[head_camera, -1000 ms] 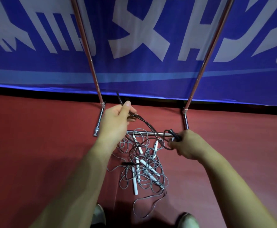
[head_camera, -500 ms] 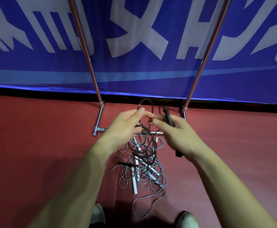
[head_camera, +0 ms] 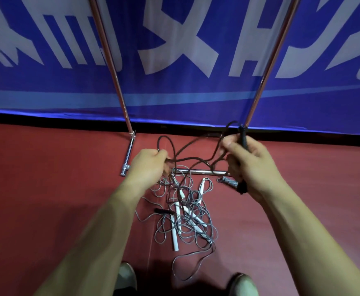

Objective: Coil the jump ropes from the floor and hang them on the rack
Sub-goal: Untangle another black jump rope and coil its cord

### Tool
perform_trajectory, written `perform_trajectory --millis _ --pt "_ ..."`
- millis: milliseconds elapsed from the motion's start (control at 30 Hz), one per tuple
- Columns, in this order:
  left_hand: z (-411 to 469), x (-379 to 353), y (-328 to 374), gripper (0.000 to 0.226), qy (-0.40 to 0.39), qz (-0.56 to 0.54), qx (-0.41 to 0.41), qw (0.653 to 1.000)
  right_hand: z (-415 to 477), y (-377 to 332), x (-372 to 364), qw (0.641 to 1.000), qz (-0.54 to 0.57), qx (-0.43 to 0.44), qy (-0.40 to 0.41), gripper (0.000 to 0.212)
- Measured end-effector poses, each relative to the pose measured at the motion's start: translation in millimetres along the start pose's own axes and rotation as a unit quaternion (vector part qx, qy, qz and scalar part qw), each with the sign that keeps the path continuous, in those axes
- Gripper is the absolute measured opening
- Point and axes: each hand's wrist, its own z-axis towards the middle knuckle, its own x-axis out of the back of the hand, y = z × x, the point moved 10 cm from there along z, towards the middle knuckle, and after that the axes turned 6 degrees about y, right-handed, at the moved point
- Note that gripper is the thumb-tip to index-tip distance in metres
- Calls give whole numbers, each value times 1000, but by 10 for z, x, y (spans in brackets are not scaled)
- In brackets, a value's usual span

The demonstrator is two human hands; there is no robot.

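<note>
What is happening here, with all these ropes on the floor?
A person stands before a metal rack, coiling a dark jump rope. The right hand grips its black handle and some loops; the left hand holds the rope further along. Several grey ropes with white handles lie tangled on the red floor, not yet gathered.

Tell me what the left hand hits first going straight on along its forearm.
The left hand would likely meet the dark rope looped just ahead, then the blue banner; depth unclear.

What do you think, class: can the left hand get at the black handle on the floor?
Probably not yet: the left hand grips the dark rope, so its fingers are busy. The black handle lies in plain view on the floor, close below it.
</note>
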Motion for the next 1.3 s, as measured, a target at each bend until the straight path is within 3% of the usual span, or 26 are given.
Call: perform_trajectory --millis 100,200,333,400,500,567,633,733,833,967,1100,1200,1300 --pt "6 -68 -210 37 -25 -48 74 996 37 -107 81 993 121 -7 -5 25" --pt "-10 -118 -324 33 -31 -96 129 986 -2 -226 45 974 218 -28 -59 20" --pt "45 31 -563 30 34 -155 191 969 -135 -545 88 938 295 17 -180 18" --pt "56 89 -605 32 63 -191 204 958 -135 -578 177 927 325 14 -187 21" --pt "42 114 -565 33 77 -249 211 942 -22 -331 320 972 222 -29 -69 28" --pt "-3 -32 -461 32 18 -322 224 920 8 -144 321 996 73 -53 -16 37" --pt "-70 -220 -346 30 -64 -340 227 910 -2 -10 213 997 -2 -70 -29 30" --pt "-137 -359 -262 22 -111 -303 222 920 -5 53 136 996 -7 -78 -46 21" --pt "-63 -285 -279 13 -64 -353 232 904 33 4 149 997 18 -63 -31 21" --pt "-2 -205 -442 8 -64 -165 200 964 82 -9 270 999 -3 -43 16 21" --pt "17 -75 -516 23 -42 -8 166 985 86 11 286 998 -15 -49 29 20" --pt "-36 13 -539 31 -59 162 150 974 80 10 233 997 35 -72 8 20" --pt "-111 38 -512 34 -99 332 121 930 25 8 139 994 43 -95 -21 23"
